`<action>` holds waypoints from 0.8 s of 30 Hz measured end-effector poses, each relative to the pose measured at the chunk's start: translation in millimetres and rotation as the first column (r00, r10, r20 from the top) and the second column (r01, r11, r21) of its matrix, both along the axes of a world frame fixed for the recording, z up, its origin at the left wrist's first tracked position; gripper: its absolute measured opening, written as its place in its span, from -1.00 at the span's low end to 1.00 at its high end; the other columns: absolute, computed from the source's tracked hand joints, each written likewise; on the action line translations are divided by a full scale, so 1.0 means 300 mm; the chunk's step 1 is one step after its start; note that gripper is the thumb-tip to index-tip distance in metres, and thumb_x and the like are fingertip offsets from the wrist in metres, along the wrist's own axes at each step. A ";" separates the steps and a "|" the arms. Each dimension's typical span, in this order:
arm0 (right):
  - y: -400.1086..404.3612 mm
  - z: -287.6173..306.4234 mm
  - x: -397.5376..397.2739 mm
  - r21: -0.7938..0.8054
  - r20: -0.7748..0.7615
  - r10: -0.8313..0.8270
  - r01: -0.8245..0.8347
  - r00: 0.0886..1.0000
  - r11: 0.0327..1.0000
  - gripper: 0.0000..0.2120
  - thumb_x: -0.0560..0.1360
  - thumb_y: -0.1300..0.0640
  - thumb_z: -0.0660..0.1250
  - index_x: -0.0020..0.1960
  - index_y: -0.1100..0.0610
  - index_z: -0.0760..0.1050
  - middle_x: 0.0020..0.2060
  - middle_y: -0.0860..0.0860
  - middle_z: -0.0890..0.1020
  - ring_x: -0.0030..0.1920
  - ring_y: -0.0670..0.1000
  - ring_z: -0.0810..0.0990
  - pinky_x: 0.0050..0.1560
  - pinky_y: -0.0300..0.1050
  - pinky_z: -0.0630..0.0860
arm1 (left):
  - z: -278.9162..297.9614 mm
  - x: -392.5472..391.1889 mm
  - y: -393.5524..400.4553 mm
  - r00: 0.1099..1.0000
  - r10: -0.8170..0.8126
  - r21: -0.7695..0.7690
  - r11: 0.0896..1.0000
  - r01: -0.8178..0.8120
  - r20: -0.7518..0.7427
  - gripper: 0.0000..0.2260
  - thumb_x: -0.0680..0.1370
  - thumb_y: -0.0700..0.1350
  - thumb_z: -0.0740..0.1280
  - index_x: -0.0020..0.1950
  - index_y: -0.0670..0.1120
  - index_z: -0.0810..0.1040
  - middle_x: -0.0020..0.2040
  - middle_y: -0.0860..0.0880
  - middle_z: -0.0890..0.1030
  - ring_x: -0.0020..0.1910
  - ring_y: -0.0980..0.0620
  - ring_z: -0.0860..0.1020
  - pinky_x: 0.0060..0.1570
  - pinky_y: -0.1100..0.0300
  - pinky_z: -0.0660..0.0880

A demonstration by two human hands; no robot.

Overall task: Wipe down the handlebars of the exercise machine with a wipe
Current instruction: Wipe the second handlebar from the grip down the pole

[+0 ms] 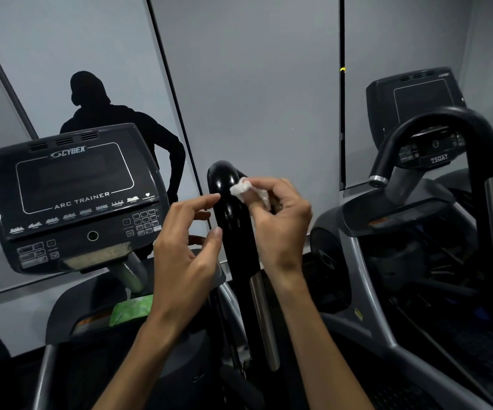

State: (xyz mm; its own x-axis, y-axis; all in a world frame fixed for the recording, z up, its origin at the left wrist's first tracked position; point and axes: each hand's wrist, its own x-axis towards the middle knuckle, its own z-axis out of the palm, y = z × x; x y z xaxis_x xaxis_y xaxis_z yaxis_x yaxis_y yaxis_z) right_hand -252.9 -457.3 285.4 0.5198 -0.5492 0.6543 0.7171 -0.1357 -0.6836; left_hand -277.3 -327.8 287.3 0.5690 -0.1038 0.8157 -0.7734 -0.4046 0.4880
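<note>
A glossy black handlebar (230,220) of the exercise machine rises in the middle of the view, with a silver sensor strip lower down. My right hand (280,220) pinches a small crumpled white wipe (240,188) and holds it against the upper right side of the bar, near its rounded top. My left hand (189,247) hovers just left of the bar with fingers loosely curved, its index fingertip and thumb close to the bar's surface, holding nothing.
The machine's console (73,196) stands at the left. A green wipe packet (133,309) lies on the shelf below it. A mirror wall (254,84) behind shows a dark figure's reflection. A second machine with a looped handlebar (452,122) stands at the right.
</note>
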 end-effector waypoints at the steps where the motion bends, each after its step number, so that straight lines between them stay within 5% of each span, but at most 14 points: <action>1: 0.004 0.009 -0.008 -0.057 0.031 -0.022 0.024 0.999 0.998 -0.92 0.47 0.19 0.54 -0.05 0.07 0.72 -0.10 -0.06 0.69 -0.07 -0.10 0.67 -0.01 -0.22 0.57 | -0.002 0.004 -0.001 1.000 0.006 0.000 1.000 -0.006 0.004 -0.65 0.52 -0.31 0.36 0.26 -0.01 0.57 0.17 0.13 0.55 0.20 0.10 0.54 -0.06 0.28 0.55; 4: 0.000 -0.058 -0.057 -0.234 0.098 -0.112 0.132 0.989 0.963 -0.89 0.49 0.24 0.52 0.01 0.16 0.72 -0.05 -0.01 0.68 0.00 -0.17 0.63 0.02 -0.41 0.49 | -0.010 0.009 -0.003 1.000 0.017 0.007 1.000 -0.017 0.018 -0.66 0.51 -0.26 0.36 0.25 0.00 0.56 0.16 0.15 0.54 0.19 0.08 0.55 -0.07 0.17 0.58; 11: -0.016 0.003 -0.011 -0.187 0.065 -0.154 0.164 0.986 0.969 -0.93 0.48 0.20 0.53 -0.03 0.13 0.72 -0.12 -0.03 0.68 -0.10 -0.20 0.61 -0.09 -0.45 0.45 | -0.013 0.014 -0.023 0.995 0.080 0.056 0.995 -0.083 0.060 -0.61 0.51 -0.18 0.40 0.33 0.01 0.51 0.18 0.07 0.47 0.19 0.09 0.52 -0.02 0.03 0.60; 15: 0.022 -0.023 -0.048 -0.314 0.155 -0.165 0.207 0.974 0.927 -0.89 0.47 0.31 0.53 -0.01 0.20 0.72 -0.08 0.06 0.66 -0.07 -0.21 0.55 -0.01 -0.51 0.42 | -0.026 0.011 -0.014 0.998 0.044 0.069 0.997 -0.046 0.038 -0.46 0.46 -0.14 0.42 0.42 0.02 0.38 0.23 0.07 0.46 0.23 0.05 0.51 0.09 -0.03 0.57; 18: 0.004 -0.140 -0.083 -0.258 0.121 -0.113 0.141 0.986 0.956 -0.89 0.46 0.32 0.52 -0.04 0.19 0.70 -0.06 0.03 0.66 -0.02 -0.12 0.61 -0.01 -0.38 0.49 | -0.029 -0.003 0.006 1.000 -0.006 0.104 0.995 0.006 -0.006 -0.36 0.43 -0.16 0.40 0.49 0.04 0.30 0.29 0.08 0.45 0.31 0.05 0.47 0.11 0.13 0.53; 22: -0.025 -0.148 -0.026 0.074 -0.062 0.128 -0.123 0.990 0.990 -0.94 0.51 0.19 0.50 -0.10 0.07 0.65 -0.17 0.03 0.68 -0.12 0.11 0.65 -0.03 0.17 0.63 | -0.019 -0.015 0.017 0.997 -0.053 0.114 0.992 0.058 -0.047 -0.34 0.42 -0.24 0.35 0.49 0.09 0.29 0.32 0.09 0.45 0.34 0.08 0.45 0.10 0.22 0.52; 24: -0.020 -0.103 0.002 0.163 -0.051 0.204 -0.193 0.978 0.968 -0.94 0.53 0.18 0.49 -0.10 0.05 0.65 -0.20 0.07 0.71 -0.13 0.20 0.69 -0.02 0.26 0.65 | -0.016 -0.014 0.012 0.997 -0.061 0.104 0.992 0.066 -0.051 -0.37 0.43 -0.24 0.35 0.47 0.08 0.32 0.32 0.08 0.45 0.34 0.09 0.46 0.08 0.22 0.54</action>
